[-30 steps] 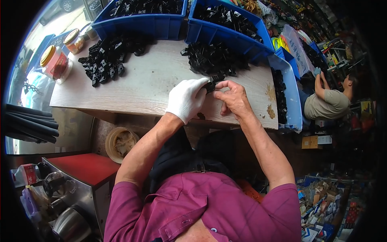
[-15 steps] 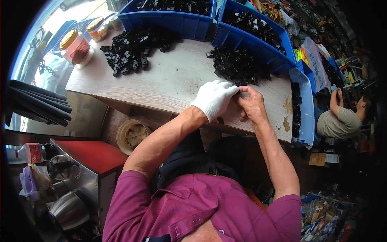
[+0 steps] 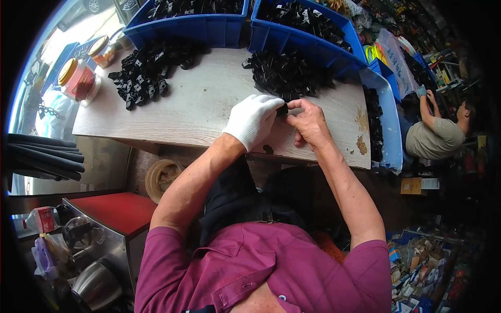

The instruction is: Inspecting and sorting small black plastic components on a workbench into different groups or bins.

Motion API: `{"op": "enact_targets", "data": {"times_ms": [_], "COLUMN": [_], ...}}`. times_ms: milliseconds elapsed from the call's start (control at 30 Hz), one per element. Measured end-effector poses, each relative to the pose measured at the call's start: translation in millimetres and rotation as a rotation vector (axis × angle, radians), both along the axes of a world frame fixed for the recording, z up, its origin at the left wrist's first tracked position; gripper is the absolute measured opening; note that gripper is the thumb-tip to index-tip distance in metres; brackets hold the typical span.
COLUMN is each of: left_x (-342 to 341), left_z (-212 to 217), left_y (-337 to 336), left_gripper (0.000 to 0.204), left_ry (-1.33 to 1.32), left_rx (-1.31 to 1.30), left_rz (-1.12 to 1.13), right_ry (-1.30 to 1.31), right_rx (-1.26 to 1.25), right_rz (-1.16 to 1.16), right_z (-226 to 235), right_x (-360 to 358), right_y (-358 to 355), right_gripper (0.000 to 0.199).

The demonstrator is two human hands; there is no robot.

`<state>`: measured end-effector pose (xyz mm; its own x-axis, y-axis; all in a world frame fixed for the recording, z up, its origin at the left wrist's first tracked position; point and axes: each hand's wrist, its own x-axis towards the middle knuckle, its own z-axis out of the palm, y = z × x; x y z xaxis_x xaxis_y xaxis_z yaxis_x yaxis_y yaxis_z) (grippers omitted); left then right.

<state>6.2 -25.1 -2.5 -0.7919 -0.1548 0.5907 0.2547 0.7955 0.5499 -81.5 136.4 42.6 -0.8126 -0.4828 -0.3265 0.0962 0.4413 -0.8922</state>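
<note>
1. Black piece [image 3: 282, 110] is clamped, it seems, in the fingertips of the gloved left hand [image 3: 252, 119], over the worktop [image 3: 203, 99].
2. At its right side, thumb and forefinger of the bare right hand [image 3: 309, 123] are held slightly apart; whether it is gripped there cannot be told.
3. Two-handed fingerwork is judged the step in hand; a steady left pinch seems called for.
4. Beyond, a dark heap [image 3: 287, 73] is backed by a blue bin [image 3: 313, 48].

Jars [image 3: 79, 83] left on table [image 3: 198, 104]; part piles [image 3: 284, 73] right of jars; bins [image 3: 209, 31] behind.
</note>
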Motion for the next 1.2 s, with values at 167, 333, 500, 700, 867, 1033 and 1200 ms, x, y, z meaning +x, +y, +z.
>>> {"op": "enact_targets", "data": {"times_ms": [167,333,500,700,867,1033,1200], "left_x": [1,8,14,21,37,74,85], "left_z": [1,7,6,6,28,19,-1], "left_y": [0,-2,-4,-3,-42,-167,-195], "left_gripper": [0.029,0.039,0.037,0.043,0.047,0.034,0.028], "left_ry": [-0.019,-0.069,-0.12,-0.129,0.133,0.081,-0.097], "left_rx": [-0.16,-0.331,-0.419,-0.407,-0.299,-0.601,-0.67], "left_rz": [0.014,-0.031,0.0,-0.01,0.131,0.642,0.545], "right_ry": [0.001,-0.005,0.008,0.024,0.069,0.085,0.039], "right_rx": [0.018,0.028,0.037,0.06,0.051,-0.019,-0.091], "right_rz": [0.019,0.04,0.071,0.115,0.115,0.064,0.038], "right_z": [0,1,3,-1,-3,0,-9], "right_x": [1,1,0,0,0,4,-1], "right_y": [-3,-3,-3,-2,4,3,8], "right_gripper": [0.037,0.037,0.04,0.038,0.031,0.034,0.033]}}
